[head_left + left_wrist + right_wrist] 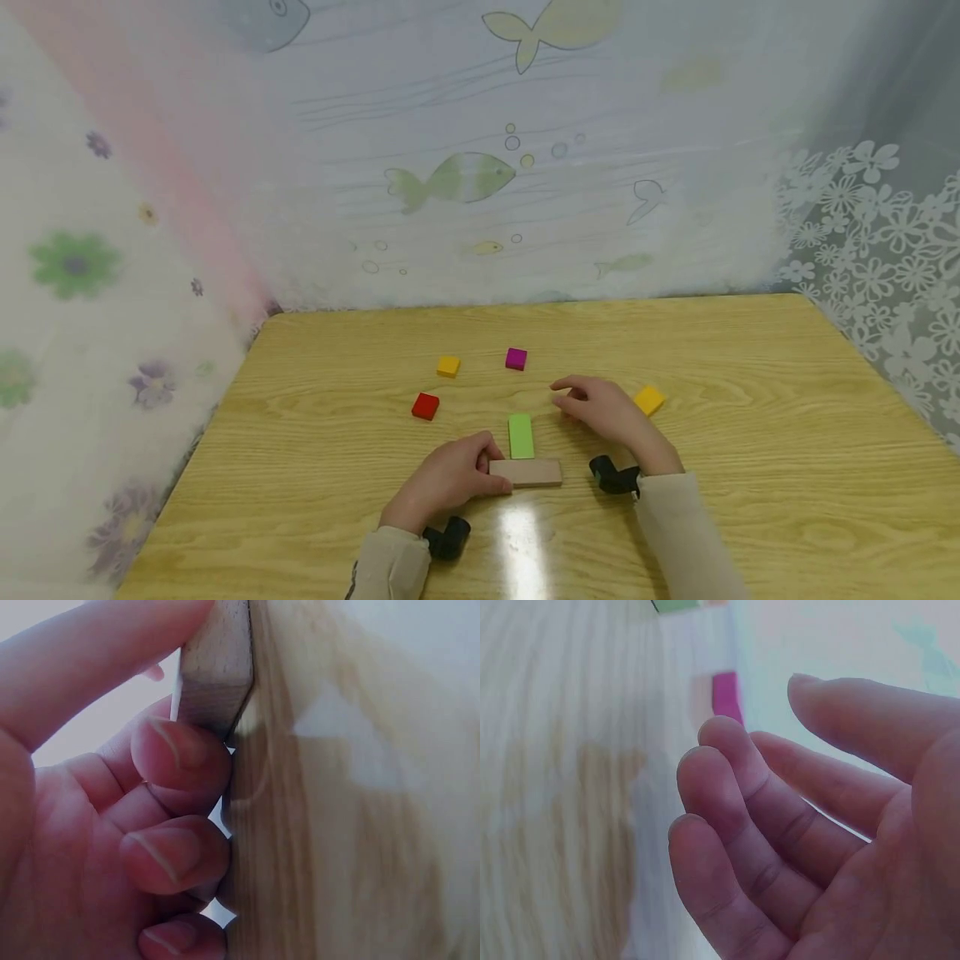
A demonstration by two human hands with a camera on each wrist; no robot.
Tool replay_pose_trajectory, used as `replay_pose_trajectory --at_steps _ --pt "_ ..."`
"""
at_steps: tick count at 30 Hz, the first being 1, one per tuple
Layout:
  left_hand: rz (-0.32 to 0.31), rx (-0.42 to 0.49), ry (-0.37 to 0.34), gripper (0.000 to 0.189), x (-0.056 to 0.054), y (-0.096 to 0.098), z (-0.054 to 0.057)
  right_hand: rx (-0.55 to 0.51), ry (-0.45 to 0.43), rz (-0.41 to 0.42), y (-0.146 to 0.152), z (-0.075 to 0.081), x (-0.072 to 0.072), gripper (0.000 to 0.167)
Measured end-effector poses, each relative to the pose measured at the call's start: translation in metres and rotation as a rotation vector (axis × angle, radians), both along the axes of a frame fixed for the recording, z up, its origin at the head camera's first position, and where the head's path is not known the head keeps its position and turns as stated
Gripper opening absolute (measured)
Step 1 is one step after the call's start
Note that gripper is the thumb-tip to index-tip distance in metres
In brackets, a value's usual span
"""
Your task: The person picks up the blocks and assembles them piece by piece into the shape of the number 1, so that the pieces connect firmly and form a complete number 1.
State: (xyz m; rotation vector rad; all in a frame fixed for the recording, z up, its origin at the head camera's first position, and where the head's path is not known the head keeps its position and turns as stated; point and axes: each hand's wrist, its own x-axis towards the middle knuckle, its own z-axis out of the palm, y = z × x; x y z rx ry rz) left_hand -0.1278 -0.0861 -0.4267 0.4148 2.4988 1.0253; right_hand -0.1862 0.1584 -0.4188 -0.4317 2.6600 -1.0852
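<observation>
A plain wooden block lies lengthwise on the table, and my left hand pinches its left end between thumb and fingers. In the left wrist view the block's end shows between thumb and fingers, right at the tabletop. Just beyond the block's long side is a green block, its near end at the wooden one. My right hand hovers to the right of the green block, fingers relaxed and holding nothing. In the right wrist view a purple block appears past its fingertips.
Farther back lie a purple square block and a yellow block. A red block sits to the left, another yellow block beside my right hand. Printed curtains hang behind the table.
</observation>
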Motion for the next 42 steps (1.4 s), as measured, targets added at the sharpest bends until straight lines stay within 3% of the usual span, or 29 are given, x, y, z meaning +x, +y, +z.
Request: replay_pose_trajectory --at_steps 10,25,34,42 --pt "-0.019 -0.015 0.017 0.025 0.000 -0.003 0.000 -0.101 -0.031 -0.098 0.030 0.001 -0.004 0.038" --pt "-0.022 0.001 0.024 0.026 0.002 -0.003 0.002 -0.044 -0.034 -0.186 0.057 0.007 -0.001 0.043" --pt "-0.024 -0.003 0.019 0.025 0.000 -0.001 0.002 -0.048 -0.054 -0.202 0.068 0.007 -0.001 0.047" --pt "-0.030 0.011 0.022 0.026 0.001 -0.002 0.003 0.009 -0.063 -0.233 0.081 0.005 0.000 0.050"
